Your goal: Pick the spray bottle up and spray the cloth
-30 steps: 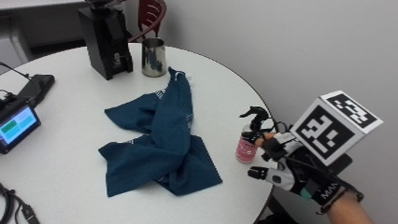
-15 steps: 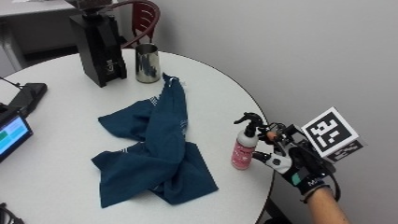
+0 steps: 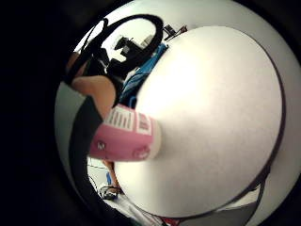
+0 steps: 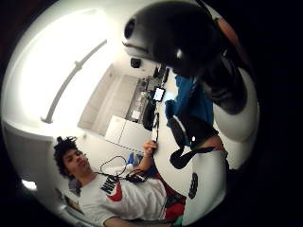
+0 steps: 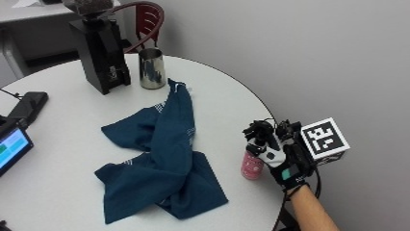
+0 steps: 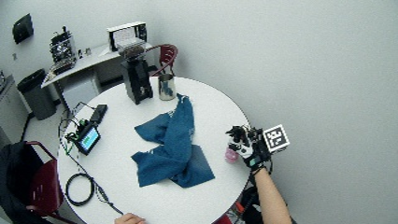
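With fingers curled round the pink spray bottle (image 5: pixel 251 165) at the table's (image 5: pixel 224 96) edge, the gloved right hand (image 5: pixel 280 154) grips near the trigger, nozzle toward the blue cloth (image 5: pixel 160 159).

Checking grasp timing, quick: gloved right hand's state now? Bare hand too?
Right hand: fingers curled round the spray bottle, which stands on the table.
Bare hand: rests at the table edge, holding nothing visible.

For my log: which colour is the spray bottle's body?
Pink, clearest in the little finger side palm view: spray bottle.
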A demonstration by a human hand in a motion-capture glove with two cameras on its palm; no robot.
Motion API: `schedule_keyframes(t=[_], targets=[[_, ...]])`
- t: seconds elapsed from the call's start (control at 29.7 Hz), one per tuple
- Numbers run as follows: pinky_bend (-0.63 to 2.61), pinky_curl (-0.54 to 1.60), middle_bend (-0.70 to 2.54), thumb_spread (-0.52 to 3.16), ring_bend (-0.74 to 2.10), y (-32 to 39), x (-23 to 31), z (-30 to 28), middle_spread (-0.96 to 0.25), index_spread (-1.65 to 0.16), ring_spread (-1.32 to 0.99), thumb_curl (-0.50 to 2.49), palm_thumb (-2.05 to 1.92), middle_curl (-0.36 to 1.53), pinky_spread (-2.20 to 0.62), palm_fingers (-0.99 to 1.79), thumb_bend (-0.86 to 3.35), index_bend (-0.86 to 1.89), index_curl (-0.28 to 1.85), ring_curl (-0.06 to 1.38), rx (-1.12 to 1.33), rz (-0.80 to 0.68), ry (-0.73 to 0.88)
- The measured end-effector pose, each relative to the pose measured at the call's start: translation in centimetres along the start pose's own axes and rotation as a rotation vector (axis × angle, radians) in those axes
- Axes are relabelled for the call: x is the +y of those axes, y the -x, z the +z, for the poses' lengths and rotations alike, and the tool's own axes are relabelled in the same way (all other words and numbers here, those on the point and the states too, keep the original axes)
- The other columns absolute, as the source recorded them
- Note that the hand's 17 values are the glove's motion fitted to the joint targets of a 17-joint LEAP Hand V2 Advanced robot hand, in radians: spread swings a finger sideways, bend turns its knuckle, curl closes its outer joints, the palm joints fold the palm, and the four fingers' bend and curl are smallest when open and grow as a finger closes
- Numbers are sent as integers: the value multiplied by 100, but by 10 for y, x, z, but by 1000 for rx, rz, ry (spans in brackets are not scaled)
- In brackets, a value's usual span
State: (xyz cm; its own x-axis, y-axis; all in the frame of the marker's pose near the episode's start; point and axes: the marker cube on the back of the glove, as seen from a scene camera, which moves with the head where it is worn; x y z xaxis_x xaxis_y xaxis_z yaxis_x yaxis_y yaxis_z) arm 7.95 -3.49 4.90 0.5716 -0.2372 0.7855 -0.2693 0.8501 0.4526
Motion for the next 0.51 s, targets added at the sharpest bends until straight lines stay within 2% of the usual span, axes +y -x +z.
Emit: schedule_keyframes(t=[0.2,0.51], targets=[[34,35,31,102,42,-11,3,7,-11,-29,-10,38,87,40,12,98,4,12,24,36,-47,-25,6],[28,35,33,89,50,-4,1,5,-13,-28,-14,45,100,43,12,104,4,7,24,39,8,-62,-22]])
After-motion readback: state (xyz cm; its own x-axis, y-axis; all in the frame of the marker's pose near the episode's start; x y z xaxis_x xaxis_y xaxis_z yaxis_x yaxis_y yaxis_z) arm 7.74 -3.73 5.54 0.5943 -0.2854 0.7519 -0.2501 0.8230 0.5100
